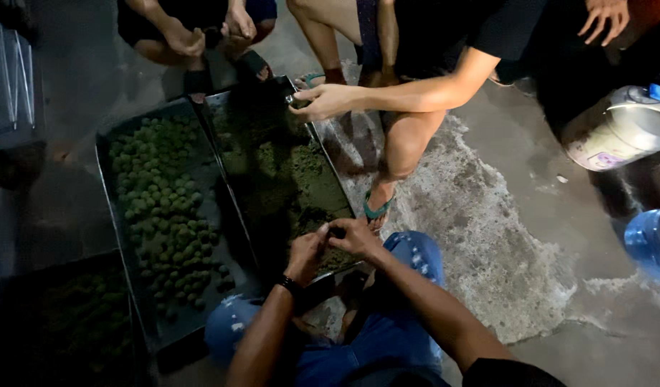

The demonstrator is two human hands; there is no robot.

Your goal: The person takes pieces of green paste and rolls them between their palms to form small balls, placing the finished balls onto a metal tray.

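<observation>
Blue-jeaned knees point(409, 258) sit nearest; above them the left hand point(306, 252) and right hand point(355, 236) pinch together on a small dark lump point(337, 232) over the tray of green paste point(287, 172). Green balls point(165, 208) fill the neighbouring tray; a white bucket with a pale label point(620, 132) stands far right.

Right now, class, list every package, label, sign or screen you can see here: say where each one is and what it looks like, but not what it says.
White bucket: on the floor at the right edge, tilted, round, with a metal handle.
Label on the bucket: low on its side, small, pale with purple print.
Blue water bottle: right edge below the bucket, clear blue, rounded, partly cut off.
No signs or screens show.
</observation>
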